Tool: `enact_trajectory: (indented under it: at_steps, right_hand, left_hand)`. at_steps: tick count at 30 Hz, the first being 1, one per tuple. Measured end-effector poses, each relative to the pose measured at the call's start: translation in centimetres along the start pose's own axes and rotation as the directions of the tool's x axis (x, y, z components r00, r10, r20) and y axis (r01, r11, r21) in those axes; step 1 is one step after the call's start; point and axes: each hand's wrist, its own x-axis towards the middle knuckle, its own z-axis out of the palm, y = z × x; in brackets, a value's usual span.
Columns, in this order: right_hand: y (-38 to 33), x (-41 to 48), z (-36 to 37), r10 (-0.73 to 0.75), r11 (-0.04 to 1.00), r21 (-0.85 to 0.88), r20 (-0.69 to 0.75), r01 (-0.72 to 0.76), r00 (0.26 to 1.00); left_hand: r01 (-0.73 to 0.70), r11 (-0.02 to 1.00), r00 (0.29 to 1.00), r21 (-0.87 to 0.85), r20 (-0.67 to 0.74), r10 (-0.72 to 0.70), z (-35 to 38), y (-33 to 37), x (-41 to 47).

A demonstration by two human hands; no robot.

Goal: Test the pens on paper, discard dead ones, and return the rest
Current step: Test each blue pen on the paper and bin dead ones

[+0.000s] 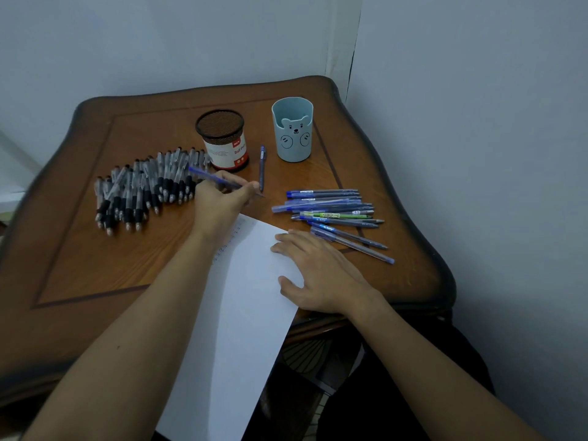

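While the right hand (321,268), fingers (286,246) straight, pins the paper (248,329) against sliding, the left hand (222,202) at the paper's far edge grips a blue pen (206,177) for testing.

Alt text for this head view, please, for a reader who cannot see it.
The left hand holds a blue pen just beyond a white sheet that the right hand presses flat on a wooden table. Black-gripped pens lie left, blue pens right, a mesh holder and a bear cup behind.
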Motion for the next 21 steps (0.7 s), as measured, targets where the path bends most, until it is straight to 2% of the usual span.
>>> enact_trajectory:
  at_steps: [3,6,8,14,19,21]
  right_hand:
    - [0.1,0.1,0.1,0.006,1.0,-0.01,0.0,-0.006,1.0]
    - [0.1,0.1,0.2,0.004,1.0,-0.013,-0.007,-0.004,1.0]
    - [0.1,0.1,0.2,0.004,1.0,-0.015,-0.005,-0.004,1.0]
    - [0.0,0.0,0.0,0.001,1.0,-0.023,-0.001,-0.001,1.0]
    - [-0.1,-0.2,0.0,-0.009,0.998,-0.056,0.009,0.009,1.0]
    - [-0.1,-0.2,0.1,-0.018,0.998,-0.065,0.015,0.019,1.0]
  left_hand:
    - [-0.078,0.982,0.997,0.174,0.025,0.075,0.6,-0.2,-0.1]
    - [-0.007,0.992,0.999,0.122,0.053,0.0,0.5,-0.8,-0.1]
    - [-0.01,0.99,0.998,0.142,0.056,0.002,0.3,-1.1,-0.1]
    - [-0.039,0.991,0.997,0.129,-0.064,0.048,0.0,-1.3,-0.4]
    - [0.038,0.995,0.991,0.087,-0.135,-0.026,0.1,-0.9,-0.4]
    - [0.079,0.995,0.99,0.064,-0.123,-0.071,-0.1,-0.8,-0.2]
